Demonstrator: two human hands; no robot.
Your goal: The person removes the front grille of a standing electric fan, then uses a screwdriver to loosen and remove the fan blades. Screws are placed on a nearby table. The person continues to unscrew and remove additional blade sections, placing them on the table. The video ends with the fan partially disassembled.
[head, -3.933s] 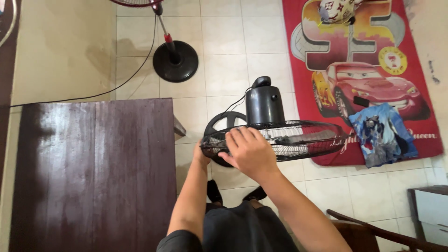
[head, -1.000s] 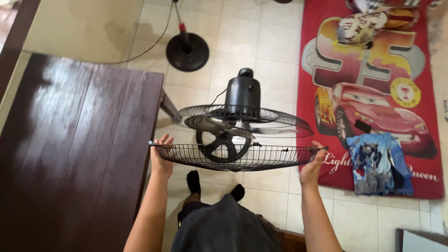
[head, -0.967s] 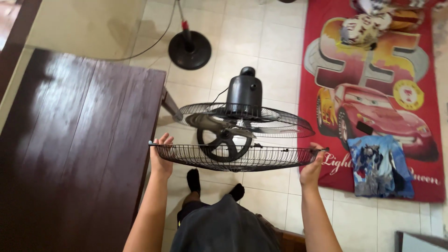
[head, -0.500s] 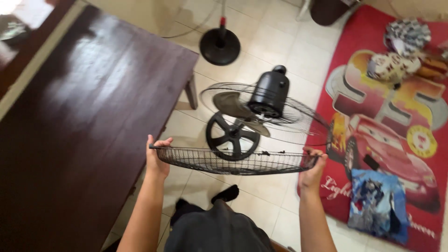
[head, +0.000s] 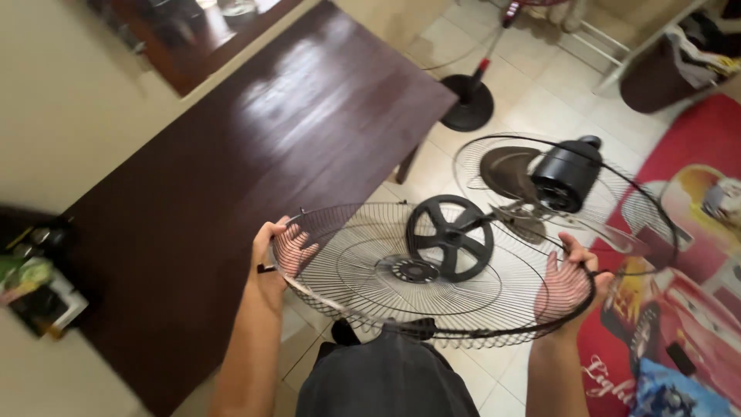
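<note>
Both hands hold a round black wire fan guard (head: 401,270), detached and tilted so its open face shows. My left hand (head: 275,255) grips its left rim beside the dark table. My right hand (head: 567,282) grips the right rim. Beyond the guard stands the fan itself: black motor housing (head: 566,173), grey blades (head: 509,171) and the rear wire guard (head: 617,193) still around them. Its black spoked round base (head: 450,237) rests on the tiled floor, seen through the held guard.
A long dark wooden table (head: 231,177) fills the left side. A second fan's round black base and pole (head: 468,104) stand at the back with a cord. A red printed rug (head: 679,309) lies at right, with blue cloth (head: 668,394) on it. Clutter sits at far left (head: 35,278).
The front guard has come off the fan and now tilts up toward me, face visible. My view has swung left toward the table; both hands keep their grip on the rim.
</note>
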